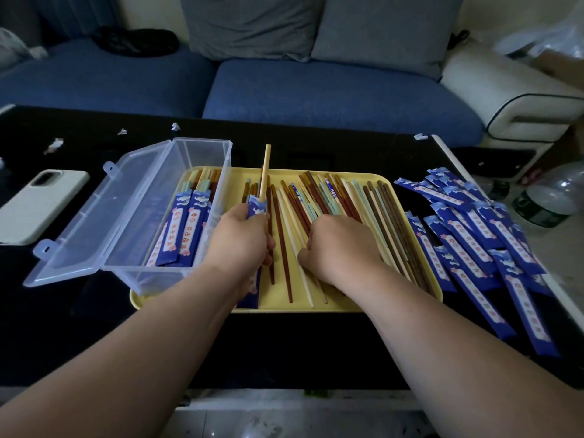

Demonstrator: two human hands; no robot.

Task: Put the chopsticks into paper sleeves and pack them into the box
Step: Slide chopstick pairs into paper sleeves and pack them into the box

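Note:
My left hand (240, 240) grips a blue paper sleeve (256, 208) over the yellow tray (344, 177). A single pale chopstick (265, 169) sticks out of the sleeve's top end. My right hand (339, 248) lies knuckles up on the loose chopsticks (335, 197) spread over the tray, its fingers curled down among them; what they pinch is hidden. The clear plastic box (202, 147) stands open at the tray's left end and holds several sleeved chopsticks (186, 222).
A heap of empty blue sleeves (480, 235) lies right of the tray on the black table. A white phone (34, 207) lies at the far left. Plastic bottles (550, 197) stand off the table's right edge. A blue sofa runs behind the table.

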